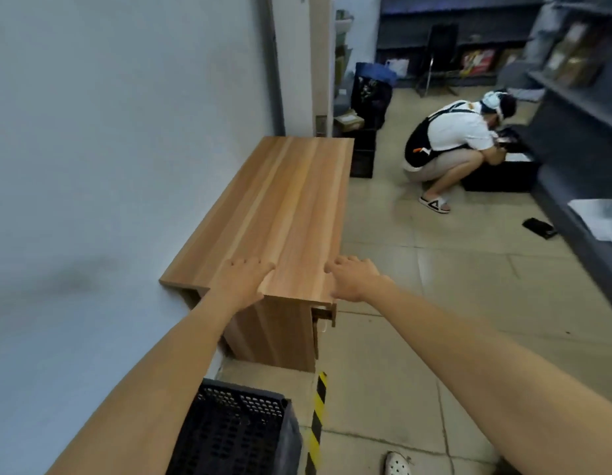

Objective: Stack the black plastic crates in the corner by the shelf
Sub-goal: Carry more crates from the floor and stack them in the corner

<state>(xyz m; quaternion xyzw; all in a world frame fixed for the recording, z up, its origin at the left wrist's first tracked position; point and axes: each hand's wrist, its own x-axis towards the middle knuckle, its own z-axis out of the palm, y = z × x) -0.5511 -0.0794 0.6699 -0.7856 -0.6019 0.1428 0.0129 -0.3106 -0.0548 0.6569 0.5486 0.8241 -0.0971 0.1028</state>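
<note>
A black perforated plastic crate (pixel 236 430) stands on the floor at the bottom, beside the wall and partly behind my left forearm. More black crates (pixel 363 156) are stacked past the far end of a wooden desk (pixel 284 200). My left hand (pixel 246 279) lies flat, palm down, on the desk's near end and holds nothing. My right hand (pixel 352 281) clasps the desk's near right corner, fingers on top. Neither hand touches a crate.
A crouching person (pixel 452 142) bends over another black crate (pixel 500 176) at the foot of grey shelving (pixel 578 138) on the right. A dark flat object (pixel 539 228) lies on the tile floor. Yellow-black tape (pixel 318 406) marks the floor. Bags and boxes fill the far corner.
</note>
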